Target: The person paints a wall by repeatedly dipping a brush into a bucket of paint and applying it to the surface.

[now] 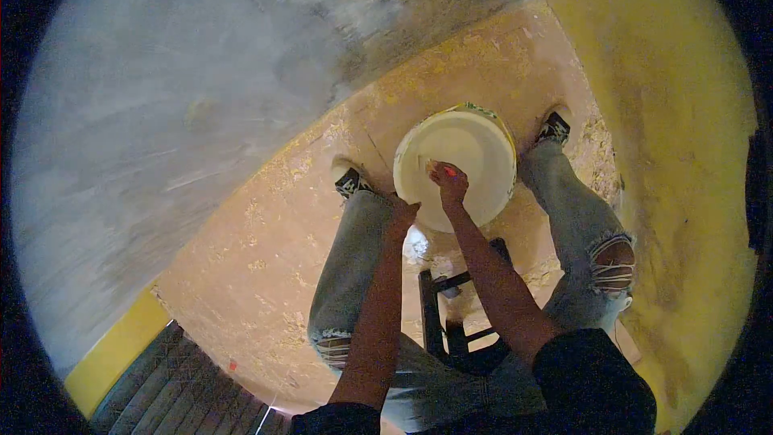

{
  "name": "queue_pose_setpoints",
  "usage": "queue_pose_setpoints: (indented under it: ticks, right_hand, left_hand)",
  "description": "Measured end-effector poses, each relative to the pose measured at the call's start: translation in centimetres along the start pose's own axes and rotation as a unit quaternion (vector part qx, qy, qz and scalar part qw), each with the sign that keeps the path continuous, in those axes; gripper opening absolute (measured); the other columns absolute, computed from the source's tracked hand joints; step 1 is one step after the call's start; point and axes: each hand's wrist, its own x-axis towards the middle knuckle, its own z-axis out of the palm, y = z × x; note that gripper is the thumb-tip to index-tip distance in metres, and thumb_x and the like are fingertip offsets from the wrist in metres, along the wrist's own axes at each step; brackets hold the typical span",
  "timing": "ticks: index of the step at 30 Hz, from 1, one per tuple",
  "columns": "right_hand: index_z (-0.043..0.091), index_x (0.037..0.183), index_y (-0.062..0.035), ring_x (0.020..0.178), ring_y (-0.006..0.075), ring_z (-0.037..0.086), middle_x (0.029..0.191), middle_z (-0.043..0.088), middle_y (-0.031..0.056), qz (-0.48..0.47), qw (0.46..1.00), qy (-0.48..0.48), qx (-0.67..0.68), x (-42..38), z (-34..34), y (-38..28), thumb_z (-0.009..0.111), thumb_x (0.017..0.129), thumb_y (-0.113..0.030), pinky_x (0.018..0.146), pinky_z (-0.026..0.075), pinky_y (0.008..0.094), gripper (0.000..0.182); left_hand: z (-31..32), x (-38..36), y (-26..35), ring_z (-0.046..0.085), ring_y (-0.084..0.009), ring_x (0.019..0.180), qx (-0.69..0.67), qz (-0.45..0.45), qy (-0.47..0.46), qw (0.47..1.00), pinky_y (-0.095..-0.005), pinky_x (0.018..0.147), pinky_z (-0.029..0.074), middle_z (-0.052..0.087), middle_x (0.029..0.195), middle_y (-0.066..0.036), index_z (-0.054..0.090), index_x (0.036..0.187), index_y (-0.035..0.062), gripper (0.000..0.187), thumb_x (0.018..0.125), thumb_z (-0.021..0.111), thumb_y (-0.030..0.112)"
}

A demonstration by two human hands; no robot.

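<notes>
A round, pale bucket point(507, 163) stands on the floor between my feet. Its inside is whitish, and I cannot make out how full it is. My right hand point(452, 185) is over the bucket opening, its fingers closed round a small tool with a red-orange part showing; a pale end point(425, 164) sticks out to the left, too blurred to name. At the lower left of the bucket, my left hand point(404, 211) holds the rim, with some of its fingers hidden.
A black stool point(432, 314) is under me, between my legs. My shoes point(352, 182) are on either side of the bucket. Yellow and grey walls point(201, 97) border the blotched pinkish floor point(266, 274). A dark slatted surface point(177, 387) is at lower left.
</notes>
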Motion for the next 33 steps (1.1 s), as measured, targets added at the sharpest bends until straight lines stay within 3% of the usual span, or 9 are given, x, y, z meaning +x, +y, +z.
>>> queue_pose_setpoints:
  ticks: [10,12,15,18,20,23,27,30,33]
  right_hand:
    - [0.061,0.085,-0.0015,0.076,0.0143,0.063,0.081,0.064,0.0058,-0.071,0.994,-0.020,-0.083,-0.6,-1.8,-2.6,0.074,0.069,0.005,0.068,0.055,0.0303,0.022]
    - [0.060,0.083,-0.0016,0.075,0.0139,0.064,0.079,0.063,0.0064,-0.113,0.989,-0.050,0.085,0.0,-2.3,-1.9,0.075,0.074,-0.001,0.065,0.056,0.0294,0.018]
    - [0.060,0.083,-0.0007,0.071,0.0146,0.064,0.077,0.063,0.0072,-0.079,0.995,0.027,-0.055,0.5,-2.6,-2.2,0.075,0.080,-0.009,0.060,0.056,0.0294,0.018]
    - [0.061,0.084,0.0008,0.068,0.0162,0.064,0.076,0.063,0.0072,-0.024,0.998,0.052,0.018,-0.3,-1.4,-4.1,0.075,0.083,-0.014,0.058,0.058,0.0313,0.020]
    - [0.061,0.085,0.0013,0.069,0.0173,0.065,0.076,0.063,0.0075,0.012,0.998,0.062,0.017,-0.1,-1.6,-3.6,0.075,0.082,-0.013,0.060,0.059,0.0324,0.020]
    - [0.062,0.086,0.0019,0.069,0.0186,0.066,0.077,0.065,0.0083,0.023,0.997,0.054,0.055,0.6,-2.5,-0.9,0.075,0.081,-0.011,0.062,0.060,0.0338,0.018]
    - [0.062,0.086,0.0014,0.069,0.0189,0.066,0.079,0.065,0.0098,-0.065,0.994,0.017,0.092,0.4,-2.6,0.4,0.073,0.079,-0.004,0.065,0.061,0.0344,0.014]
    - [0.063,0.086,0.0004,0.068,0.0183,0.065,0.078,0.065,0.0096,-0.028,0.998,0.062,0.001,-0.6,-1.4,-1.9,0.073,0.077,-0.001,0.065,0.060,0.0337,0.013]
    - [0.064,0.087,0.0005,0.066,0.0173,0.064,0.079,0.066,0.0082,-0.058,0.995,0.081,0.020,0.0,-1.5,-0.2,0.071,0.078,0.000,0.064,0.059,0.0322,0.012]
  left_hand:
    - [-3.0,-0.1,3.6,0.051,-0.0345,0.114,-0.044,-0.028,-0.114,0.992,-0.0434,0.098,0.042,0.052,0.124,-0.023,0.031,0.129,-0.0067,0.083,0.070,0.083,0.021]
    - [-3.3,-0.3,3.6,0.051,-0.0347,0.115,-0.049,-0.088,-0.156,0.983,-0.0426,0.098,0.041,0.052,0.125,-0.023,0.030,0.132,-0.0068,0.084,0.071,0.082,0.022]
    - [-4.0,-1.2,4.6,0.050,-0.0351,0.117,-0.053,0.066,-0.123,0.989,-0.0422,0.100,0.040,0.051,0.127,-0.023,0.030,0.135,-0.0049,0.084,0.074,0.080,0.024]
    - [-3.3,-1.6,4.4,0.049,-0.0347,0.119,-0.113,-0.053,-0.140,0.982,-0.0435,0.100,0.040,0.051,0.128,-0.022,0.036,0.134,-0.0033,0.078,0.075,0.078,0.026]
    - [0.0,0.4,-2.9,0.049,-0.0329,0.119,-0.032,0.025,-0.066,0.997,-0.0445,0.100,0.041,0.052,0.128,-0.021,0.040,0.131,-0.0023,0.075,0.074,0.079,0.026]
    - [-4.5,-1.7,5.5,0.052,-0.0340,0.117,-0.014,0.061,-0.120,0.991,-0.0453,0.099,0.040,0.052,0.128,-0.021,0.041,0.132,-0.0028,0.075,0.075,0.078,0.031]
    - [-3.9,-1.1,4.6,0.052,-0.0393,0.113,-0.016,-0.005,-0.133,0.991,-0.0464,0.099,0.040,0.054,0.125,-0.022,0.040,0.135,-0.0015,0.079,0.075,0.078,0.034]
    - [-4.1,-0.3,4.7,0.046,-0.0449,0.120,0.121,0.065,-0.128,0.982,-0.0466,0.103,0.036,0.050,0.129,-0.027,0.040,0.136,-0.0035,0.078,0.079,0.074,0.038]
    - [-5.4,-0.6,8.7,0.036,-0.0480,0.129,0.311,0.014,-0.311,0.898,-0.0466,0.109,0.028,0.042,0.135,-0.034,0.041,0.134,-0.0089,0.079,0.083,0.067,0.045]
